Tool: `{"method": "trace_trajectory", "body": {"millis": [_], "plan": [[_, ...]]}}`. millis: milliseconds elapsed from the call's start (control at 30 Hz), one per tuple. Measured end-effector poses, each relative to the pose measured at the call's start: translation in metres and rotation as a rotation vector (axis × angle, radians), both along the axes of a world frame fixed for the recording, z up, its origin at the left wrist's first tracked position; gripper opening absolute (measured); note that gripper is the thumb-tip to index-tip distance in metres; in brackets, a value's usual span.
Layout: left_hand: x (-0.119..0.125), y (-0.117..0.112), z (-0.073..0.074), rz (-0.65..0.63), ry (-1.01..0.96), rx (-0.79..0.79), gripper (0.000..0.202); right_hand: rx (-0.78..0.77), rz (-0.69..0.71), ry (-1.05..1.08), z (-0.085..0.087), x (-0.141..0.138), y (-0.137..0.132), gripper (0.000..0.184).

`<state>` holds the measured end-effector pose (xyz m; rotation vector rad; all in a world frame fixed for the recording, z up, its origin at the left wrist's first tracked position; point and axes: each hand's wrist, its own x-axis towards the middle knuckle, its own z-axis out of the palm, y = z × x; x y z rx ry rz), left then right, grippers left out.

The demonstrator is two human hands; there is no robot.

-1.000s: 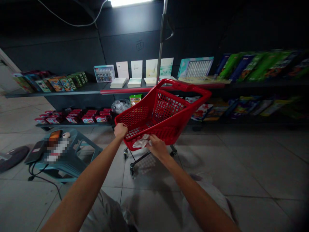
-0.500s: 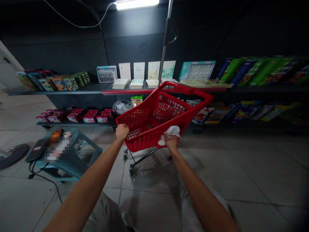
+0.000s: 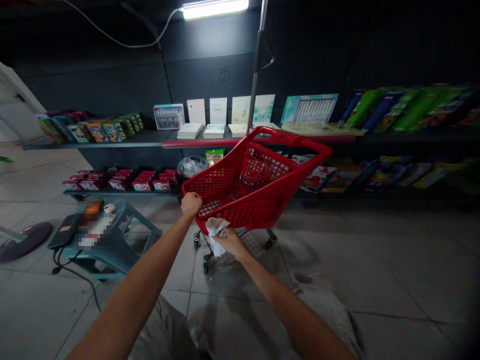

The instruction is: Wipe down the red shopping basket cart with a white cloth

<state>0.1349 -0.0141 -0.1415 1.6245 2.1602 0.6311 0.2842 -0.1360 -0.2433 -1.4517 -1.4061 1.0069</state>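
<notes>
A red plastic shopping cart (image 3: 258, 207) with perforated walls and a metal wheeled frame stands in front of me. My left hand (image 3: 191, 204) is closed around the rim at its near left corner. In my right hand (image 3: 229, 240) is a crumpled white cloth (image 3: 217, 227), pressed to the lower edge of the cart's near side, close to the left corner. Part of the cloth hangs below the basket. The fingertips of my right hand are partly covered by it.
A blue-grey stool (image 3: 127, 220) on the left bears a dark power bank (image 3: 64, 231) with cables and blurred items. Behind the cart, a shelf (image 3: 131, 140) carries books, boxes and bagged goods. A metal pole (image 3: 256, 75) rises behind the cart. A round dark base (image 3: 32, 240) lies far left.
My right hand has moved the cloth leftward and down along the cart's near side, from its middle to near the left corner. The left hand keeps its grip on the rim.
</notes>
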Motion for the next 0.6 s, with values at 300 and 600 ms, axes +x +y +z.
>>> {"method": "trace_trajectory", "body": {"millis": [300,600], "plan": [[0.0,0.001,0.003,0.012,0.002,-0.001,0.021,0.021,-0.658,0.281,0.044,0.172,0.041,0.045],[0.0,0.001,-0.001,0.01,0.022,-0.003,0.021,0.181,-0.807,-0.07,0.018,0.219,0.056,0.037]]}}
